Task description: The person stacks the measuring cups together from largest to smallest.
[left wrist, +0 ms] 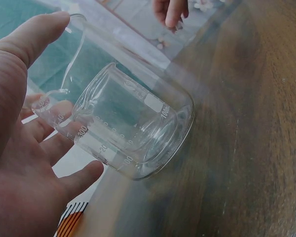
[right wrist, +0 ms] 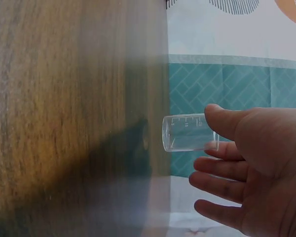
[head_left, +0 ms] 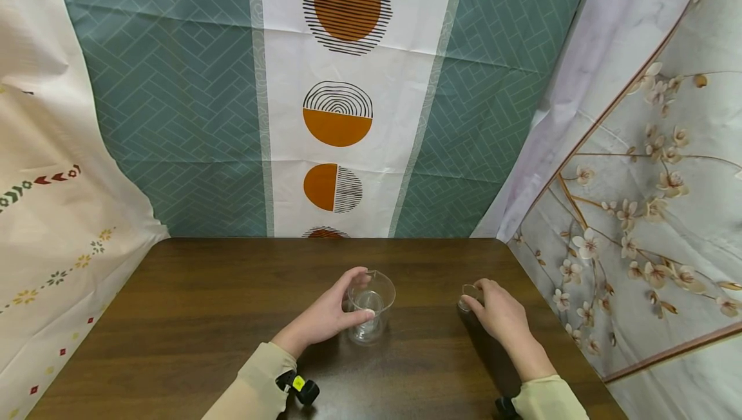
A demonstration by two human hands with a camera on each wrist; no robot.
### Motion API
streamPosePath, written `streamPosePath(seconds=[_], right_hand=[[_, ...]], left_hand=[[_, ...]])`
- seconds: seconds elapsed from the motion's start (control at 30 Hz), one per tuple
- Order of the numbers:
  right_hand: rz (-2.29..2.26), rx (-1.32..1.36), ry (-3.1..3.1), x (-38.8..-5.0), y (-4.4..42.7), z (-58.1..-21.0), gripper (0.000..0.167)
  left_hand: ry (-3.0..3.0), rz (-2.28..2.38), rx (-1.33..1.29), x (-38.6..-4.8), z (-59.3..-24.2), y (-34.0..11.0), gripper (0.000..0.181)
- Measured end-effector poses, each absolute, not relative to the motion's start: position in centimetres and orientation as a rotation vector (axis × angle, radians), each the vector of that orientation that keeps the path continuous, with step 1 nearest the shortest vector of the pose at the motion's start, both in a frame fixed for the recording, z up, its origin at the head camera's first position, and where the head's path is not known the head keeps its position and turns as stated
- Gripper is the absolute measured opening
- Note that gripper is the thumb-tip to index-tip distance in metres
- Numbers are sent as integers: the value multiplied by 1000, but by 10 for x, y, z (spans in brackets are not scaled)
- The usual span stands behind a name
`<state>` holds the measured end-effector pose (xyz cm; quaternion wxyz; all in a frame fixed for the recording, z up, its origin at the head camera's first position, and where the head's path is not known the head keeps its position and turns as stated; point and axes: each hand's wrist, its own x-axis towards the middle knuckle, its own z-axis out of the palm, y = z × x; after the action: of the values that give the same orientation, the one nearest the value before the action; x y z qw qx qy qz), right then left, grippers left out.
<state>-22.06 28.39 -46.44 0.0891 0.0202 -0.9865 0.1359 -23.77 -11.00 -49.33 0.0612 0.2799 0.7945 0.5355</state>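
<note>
A large clear glass beaker (head_left: 358, 341) stands on the table, and a smaller glass beaker (left wrist: 133, 106) with white markings sits inside it. My left hand (head_left: 324, 317) grips the large beaker near its rim, thumb on one side and fingers on the other. Off to the right, my right hand (head_left: 505, 314) pinches a tiny beaker (right wrist: 187, 133) by its rim between thumb and index finger. The other fingers of that hand are spread loosely. The tiny beaker seems to hang just above the table, over its faint reflection.
The brown wooden table (head_left: 203, 317) spans the area under both hands. A green and white patterned curtain (head_left: 359, 149) hangs behind its far edge. Floral cloth (head_left: 649, 227) borders the right side, and cream cloth (head_left: 52, 214) the left.
</note>
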Motion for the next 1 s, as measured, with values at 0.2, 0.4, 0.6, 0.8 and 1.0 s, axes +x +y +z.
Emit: streamPosePath(seconds=[0.2,0.4,0.6,0.8,1.0], right_hand=[[409,90,-2907,-220,280,-463,46],[413,106,-2902,-219,277,-463,45],[413,120,-2893,-218,273,-461,44],[408,135,-2875,-217,270,-459,43],[408,143,-2872,-215,267,-457,43]], left_hand=[[2408,1617,850,-238,-494,-110,86],[2412,1606,851,-239,-495,-111,90],[2415,1608,859,-239,-495,-111,89],[2408,1617,856,-239,-495,-111,87],[2411,1613,850,-239,-495,-111,88]])
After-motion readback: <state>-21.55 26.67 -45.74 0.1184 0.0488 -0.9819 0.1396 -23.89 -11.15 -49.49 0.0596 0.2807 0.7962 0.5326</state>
